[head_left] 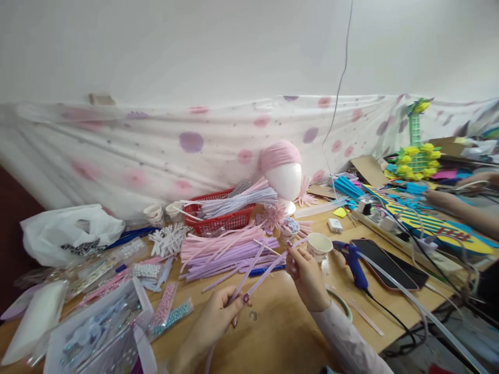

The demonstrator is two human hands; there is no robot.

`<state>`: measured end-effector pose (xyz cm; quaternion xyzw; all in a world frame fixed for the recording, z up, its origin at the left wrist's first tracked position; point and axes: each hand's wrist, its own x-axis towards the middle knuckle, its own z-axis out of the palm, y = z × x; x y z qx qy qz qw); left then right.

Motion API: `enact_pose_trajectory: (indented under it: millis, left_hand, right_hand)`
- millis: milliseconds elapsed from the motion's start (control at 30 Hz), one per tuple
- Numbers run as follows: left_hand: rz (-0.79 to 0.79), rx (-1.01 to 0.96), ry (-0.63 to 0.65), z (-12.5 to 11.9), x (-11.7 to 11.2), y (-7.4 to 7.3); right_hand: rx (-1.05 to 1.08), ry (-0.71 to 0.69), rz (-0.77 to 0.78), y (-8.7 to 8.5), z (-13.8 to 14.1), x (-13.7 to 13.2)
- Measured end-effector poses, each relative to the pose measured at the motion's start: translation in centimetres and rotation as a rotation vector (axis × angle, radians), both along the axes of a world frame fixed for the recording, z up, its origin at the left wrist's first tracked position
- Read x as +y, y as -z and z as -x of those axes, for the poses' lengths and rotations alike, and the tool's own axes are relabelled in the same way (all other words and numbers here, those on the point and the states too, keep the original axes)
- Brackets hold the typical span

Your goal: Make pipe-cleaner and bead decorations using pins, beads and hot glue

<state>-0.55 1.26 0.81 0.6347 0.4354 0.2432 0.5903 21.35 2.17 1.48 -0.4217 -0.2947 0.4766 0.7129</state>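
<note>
In the head view, the left hand [218,310] has its grip pinched on 2 lengths of lilac fuzzy stem [258,284], which spread upward above the tabletop [280,327]. The right hand [306,278] grasps the upper part of 1 length between its fingers, near a thin pale stick [268,248]. Beyond lies a purple stem bundle [230,261]; a paper cup [319,246] and blue glue gun [354,266] sit beside the right hand.
</note>
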Motion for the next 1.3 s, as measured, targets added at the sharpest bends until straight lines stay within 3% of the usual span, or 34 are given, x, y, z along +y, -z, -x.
enact_pose_trajectory:
  millis: [67,167,333,400,633,800,933,1133,1300]
  left_hand:
    - [-0.005,0.034,0.014,0.5,-0.3,-0.2]
    - [-0.019,0.056,-0.002,0.7,-0.6,-0.4]
    - [-0.017,-0.004,-0.034,-0.1,-1.0,-0.3]
    - [-0.039,-0.017,-0.021,-0.3,-1.1,-0.3]
    - [0.006,-0.030,-0.122,1.3,-1.6,-0.1]
    - [0.020,0.076,-0.224,2.5,-1.4,-0.2]
    - [-0.076,0.197,-0.345,2.1,-0.8,-1.1]
    - [-0.229,0.278,-0.148,1.9,-0.2,-1.6]
    - [-0.360,0.269,-0.285,1.6,-0.2,-2.2]
  right_hand:
    - [-0.002,0.022,-0.014,-0.3,-0.3,0.0]
    - [-0.037,-0.072,-0.017,-0.2,-0.1,-0.3]
    - [-0.120,-0.502,0.069,0.9,1.7,-1.0]
    - [-0.104,-0.556,0.057,0.9,2.1,-1.3]
    - [-0.128,-0.179,-0.072,-1.8,-0.1,-1.5]
    - [-0.201,-0.056,-0.110,-3.0,-1.7,-1.5]
    - [-0.288,-0.020,-0.106,-3.3,-2.0,-1.9]
    - [-0.380,0.010,-0.114,-4.0,-2.1,-2.6]
    - [-0.357,-0.127,-0.053,-3.3,-1.6,-2.6]
